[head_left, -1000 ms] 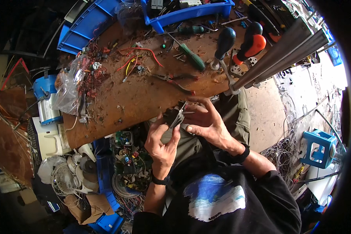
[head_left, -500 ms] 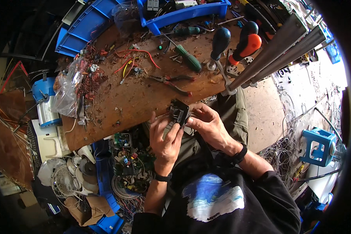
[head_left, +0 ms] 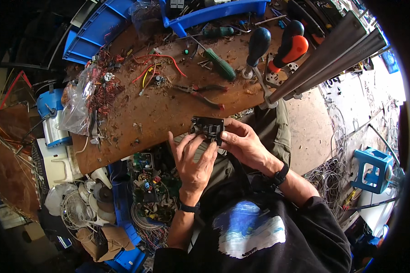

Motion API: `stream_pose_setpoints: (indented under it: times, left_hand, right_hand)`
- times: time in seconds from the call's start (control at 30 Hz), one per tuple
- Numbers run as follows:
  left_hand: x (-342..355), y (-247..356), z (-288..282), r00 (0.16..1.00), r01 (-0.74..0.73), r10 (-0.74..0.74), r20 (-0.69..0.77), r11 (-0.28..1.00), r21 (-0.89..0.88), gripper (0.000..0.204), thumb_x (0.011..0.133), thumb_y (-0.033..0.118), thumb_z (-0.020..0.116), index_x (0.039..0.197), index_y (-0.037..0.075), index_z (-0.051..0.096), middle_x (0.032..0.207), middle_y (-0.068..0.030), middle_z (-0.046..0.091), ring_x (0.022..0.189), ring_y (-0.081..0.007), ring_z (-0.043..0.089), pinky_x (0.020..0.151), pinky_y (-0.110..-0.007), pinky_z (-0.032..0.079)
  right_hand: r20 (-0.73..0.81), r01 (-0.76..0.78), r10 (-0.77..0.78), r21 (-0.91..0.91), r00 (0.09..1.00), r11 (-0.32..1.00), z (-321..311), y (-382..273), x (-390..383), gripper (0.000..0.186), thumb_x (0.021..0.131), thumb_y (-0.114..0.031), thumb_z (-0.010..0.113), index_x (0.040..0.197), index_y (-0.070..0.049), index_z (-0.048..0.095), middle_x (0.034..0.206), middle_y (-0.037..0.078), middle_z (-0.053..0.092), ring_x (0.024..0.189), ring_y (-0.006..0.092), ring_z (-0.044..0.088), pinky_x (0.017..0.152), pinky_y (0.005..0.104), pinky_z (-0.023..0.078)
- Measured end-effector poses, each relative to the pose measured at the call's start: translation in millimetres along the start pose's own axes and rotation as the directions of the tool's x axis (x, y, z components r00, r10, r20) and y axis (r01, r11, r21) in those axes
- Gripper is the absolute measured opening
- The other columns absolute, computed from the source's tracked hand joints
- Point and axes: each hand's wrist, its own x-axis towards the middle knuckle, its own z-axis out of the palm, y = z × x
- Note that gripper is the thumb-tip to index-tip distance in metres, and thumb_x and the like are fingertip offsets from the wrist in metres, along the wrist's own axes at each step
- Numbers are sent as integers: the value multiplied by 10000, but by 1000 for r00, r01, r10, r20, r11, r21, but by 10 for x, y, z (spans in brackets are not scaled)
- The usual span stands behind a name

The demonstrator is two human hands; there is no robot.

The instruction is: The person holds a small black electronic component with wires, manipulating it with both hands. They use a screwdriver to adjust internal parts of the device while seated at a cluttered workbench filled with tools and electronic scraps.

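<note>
A small black plastic part (head_left: 209, 127) with a square raised middle is held up over my lap, just in front of the table's near edge. My right hand (head_left: 246, 144) pinches its right end, thumb on the face and fingers behind. Against its lower edge and left side rest the fingertips of my left hand (head_left: 193, 159), with one finger spread away to the left. Beyond the part, pliers (head_left: 196, 92) with dark red and black handles lie on the table, jaws pointing left. A green-handled screwdriver (head_left: 221, 64) lies farther back.
Copper wire scraps (head_left: 105, 93) and a clear plastic bag (head_left: 79, 107) cover the table's left side. Metal bars (head_left: 325, 59) and tools with dark handles (head_left: 258, 45) stand at the right. A blue bin (head_left: 218, 17) is at the back. Circuit boards (head_left: 146, 186) lie below left.
The black part has been turned so its broad face now shows more toward me. My left fingers have shifted along its lower edge and spread a little; the right hand still grips its end.
</note>
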Motion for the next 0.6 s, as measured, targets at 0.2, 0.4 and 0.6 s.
stream_pose_setpoints:
  times: [0.2, 0.4, 0.6]
  left_hand:
    - [64, 27, -76, 1000, -10, 11, -23, 1000, 26, 351, 832, 173, 888, 1126, 221, 703, 1276, -16, 670, 1258, -306, 576, 1235, -699, 234]
    - [149, -40, -91, 997, 44, -44, -65, 999, -7, 462, 823, 200, 907, 1202, 159, 646, 1366, -76, 631, 1301, -352, 550, 1212, -663, 290]
    - [152, -90, -125, 987, 154, -157, -42, 985, -83, 443, 842, 185, 891, 1226, 169, 669, 1394, -84, 596, 1332, -355, 530, 1209, -649, 319]
  right_hand:
    - [30, 1, -1, 26, 1000, 1000, -61, 21, 34, 298, 1063, -137, 660, 1336, -23, 622, 1270, 41, 689, 1163, 135, 657, 1002, 311, 565]
    - [-22, -36, 36, -13, 999, 999, -122, 32, 50, 294, 1067, -135, 650, 1335, -14, 634, 1280, 38, 697, 1145, 121, 669, 975, 284, 572]
    - [17, -20, 21, -53, 1000, 998, -175, 40, 55, 313, 1075, -147, 641, 1355, -9, 630, 1292, 35, 695, 1155, 116, 662, 990, 284, 562]
